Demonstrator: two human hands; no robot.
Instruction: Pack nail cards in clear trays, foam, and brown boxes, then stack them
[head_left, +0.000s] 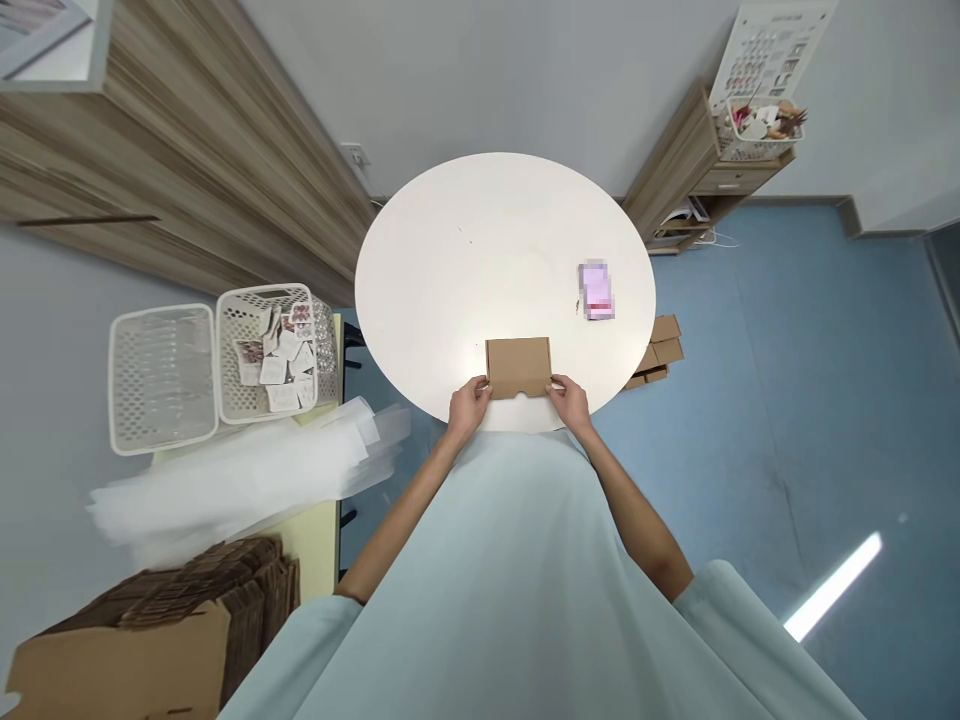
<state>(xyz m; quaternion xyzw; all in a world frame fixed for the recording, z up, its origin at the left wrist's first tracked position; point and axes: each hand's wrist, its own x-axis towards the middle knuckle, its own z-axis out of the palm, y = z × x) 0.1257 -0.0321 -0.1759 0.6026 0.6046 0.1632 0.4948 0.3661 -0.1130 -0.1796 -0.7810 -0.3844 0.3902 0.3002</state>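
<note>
A small brown cardboard box [518,366], its lid closed, lies at the near edge of the round white table [465,230]. My left hand [469,406] grips its near left corner between thumb and fingers. At the near right corner, my right hand [570,402] pinches the box in the same way. A half-round notch shows in the middle of the box's near edge. Farther right on the tabletop lies a purple-pink item [596,290], blurred out, apart from both hands.
On the left side table stand a white basket of small packets [266,295] and a basket of clear plastic pieces [163,380]. Nearer are white foam sheets [247,480] and stacked flat cardboard [127,660]. Cardboard boxes [664,342] sit on the floor at right, below a wooden cabinet [675,150].
</note>
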